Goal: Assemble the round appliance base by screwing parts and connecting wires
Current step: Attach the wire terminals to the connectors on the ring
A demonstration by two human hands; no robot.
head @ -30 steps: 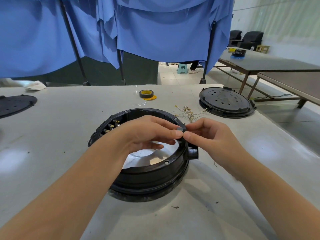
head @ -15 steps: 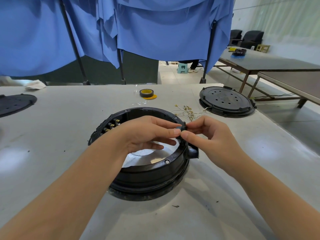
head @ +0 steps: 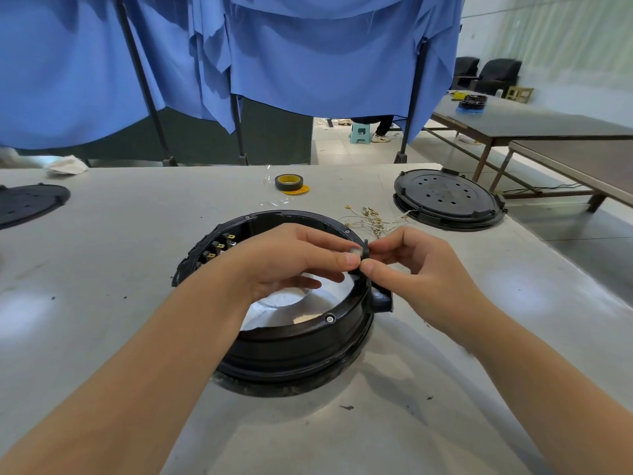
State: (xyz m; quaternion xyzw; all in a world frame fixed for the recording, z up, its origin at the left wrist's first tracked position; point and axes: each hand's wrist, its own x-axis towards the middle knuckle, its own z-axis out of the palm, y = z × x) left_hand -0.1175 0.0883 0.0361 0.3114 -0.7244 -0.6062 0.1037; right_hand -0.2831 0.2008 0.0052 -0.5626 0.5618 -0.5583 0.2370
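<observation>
The round base [head: 287, 323] sits at the middle of the grey table [head: 102, 269]: a black plastic ring with an open centre, screw heads dotting its top rim, a row of brass terminals inside the wall at ten o'clock, and a black spout-like stub jutting from its outer wall at three o'clock. It lies flat, its axis upright.

Both my hands meet over the rim at about two o'clock. My left hand [head: 291, 258] reaches across the opening and my right hand [head: 421, 265] comes in from outside; thumb and forefinger of each are pressed onto a small black part [head: 363, 252] that stands roughly upright, its long axis near vertical. It seems to sit right at the rim, though my fingers hide where it meets it.

Past my hands, at one o'clock, lies a tangle of thin wires [head: 370, 219] with brass ends.
</observation>
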